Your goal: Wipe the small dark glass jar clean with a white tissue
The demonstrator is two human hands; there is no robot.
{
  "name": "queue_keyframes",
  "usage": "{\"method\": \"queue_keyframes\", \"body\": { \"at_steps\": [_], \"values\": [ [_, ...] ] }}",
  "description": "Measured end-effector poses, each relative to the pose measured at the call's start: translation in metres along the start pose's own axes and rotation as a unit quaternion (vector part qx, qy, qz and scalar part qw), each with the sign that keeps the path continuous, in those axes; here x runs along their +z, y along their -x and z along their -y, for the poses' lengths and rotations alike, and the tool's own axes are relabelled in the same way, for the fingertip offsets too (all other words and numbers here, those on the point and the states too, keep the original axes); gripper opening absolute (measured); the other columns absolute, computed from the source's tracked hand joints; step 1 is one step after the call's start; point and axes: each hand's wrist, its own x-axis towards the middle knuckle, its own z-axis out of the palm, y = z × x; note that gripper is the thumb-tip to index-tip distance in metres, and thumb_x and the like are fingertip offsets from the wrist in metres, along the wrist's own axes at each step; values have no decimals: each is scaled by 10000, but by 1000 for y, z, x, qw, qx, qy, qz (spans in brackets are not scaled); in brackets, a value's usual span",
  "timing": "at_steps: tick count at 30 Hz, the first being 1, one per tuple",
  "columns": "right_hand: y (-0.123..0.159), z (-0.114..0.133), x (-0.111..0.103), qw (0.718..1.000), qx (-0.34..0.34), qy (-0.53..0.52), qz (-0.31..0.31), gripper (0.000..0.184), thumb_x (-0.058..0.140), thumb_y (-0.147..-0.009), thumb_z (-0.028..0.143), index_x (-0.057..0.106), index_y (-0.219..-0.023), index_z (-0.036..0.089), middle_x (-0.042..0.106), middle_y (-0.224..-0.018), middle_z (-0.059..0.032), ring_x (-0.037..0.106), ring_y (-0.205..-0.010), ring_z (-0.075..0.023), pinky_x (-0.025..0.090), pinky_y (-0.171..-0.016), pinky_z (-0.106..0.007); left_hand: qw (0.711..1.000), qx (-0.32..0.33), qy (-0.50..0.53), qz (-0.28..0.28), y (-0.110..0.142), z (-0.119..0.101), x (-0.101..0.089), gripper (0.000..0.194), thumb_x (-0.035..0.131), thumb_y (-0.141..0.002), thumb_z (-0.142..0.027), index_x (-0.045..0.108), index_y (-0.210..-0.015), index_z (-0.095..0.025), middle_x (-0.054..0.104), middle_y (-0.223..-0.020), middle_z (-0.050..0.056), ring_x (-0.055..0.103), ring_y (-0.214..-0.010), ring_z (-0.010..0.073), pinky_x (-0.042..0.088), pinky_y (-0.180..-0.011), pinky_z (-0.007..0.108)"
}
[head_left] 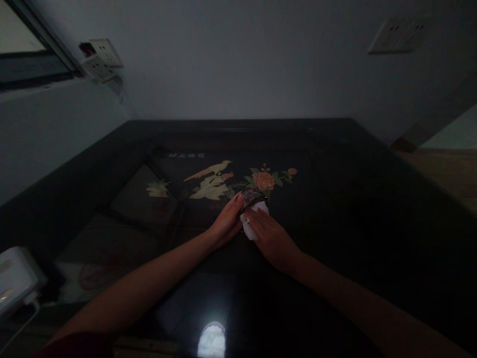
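Note:
Both my hands meet at the middle of a dark glossy table [335, 209] with a painted bird-and-flower panel [223, 181]. My left hand [226, 222] has its fingers curled on a small shiny metallic object [252, 196], which I cannot name in the dim light. My right hand [271, 237] lies over a white tissue or cloth [250, 226], pressing it against that object, fingers closed on it. The tissue shows between the two hands.
A white device with a cable [15, 278] sits at the table's left front edge. Wall sockets [100, 59] are at the upper left and a switch plate [400, 35] at the upper right. A bright light reflection [211, 340] shows on the table near me. Wooden floor [447, 174] lies right.

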Motion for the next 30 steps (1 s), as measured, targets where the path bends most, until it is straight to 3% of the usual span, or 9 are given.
{"method": "queue_keyframes", "body": {
  "at_steps": [6, 14, 20, 24, 30],
  "values": [
    [-1, -3, -9, 989, -43, 144, -4, 433, 389, -876, 45, 539, -1276, -17, 599, -1290, -219, 561, -1216, -284, 431, -1070, -450, 1000, 16, 4, 4, -4, 3, -2, 247, 682, -809, -319, 685, -986, -147, 707, -993, 65, 639, -871, 139, 443, -885, 245],
    [0, 3, -4, 976, 13, 215, -7, 445, 341, -882, 35, 508, -1280, -76, 535, -1331, -279, 487, -1287, -306, 388, -1097, -477, 1000, 2, 8, 7, -5, 3, -1, 240, 659, -826, -326, 662, -992, -153, 694, -1001, 57, 630, -937, 149, 440, -914, 261],
    [0, 9, -4, 980, 29, 196, -4, 443, 349, -887, 47, 523, -1289, -17, 558, -1322, -249, 503, -1272, -308, 374, -1091, -518, 1000, 14, -6, 3, -3, 2, 1, 198, 651, -833, -299, 666, -977, -163, 702, -971, 42, 639, -924, 145, 443, -925, 252],
    [0, 12, -7, 994, 41, 104, 11, 474, 353, -871, 27, 502, -1320, 40, 584, -1315, -204, 537, -1243, -269, 420, -1043, -500, 1000, 2, -9, 0, -1, 1, 4, 213, 647, -837, -317, 668, -978, -159, 708, -1000, 59, 646, -958, 173, 437, -963, 286],
    [2, 15, 0, 997, 65, -43, 19, 602, 339, -812, 13, 349, -1414, 22, 461, -1437, -197, 376, -1374, -230, 402, -1075, -461, 1000, -18, 7, -17, -1, -2, 4, 282, 640, -838, -373, 670, -1009, -151, 704, -1057, 84, 621, -1075, 213, 406, -1018, 309]
  ]
}}
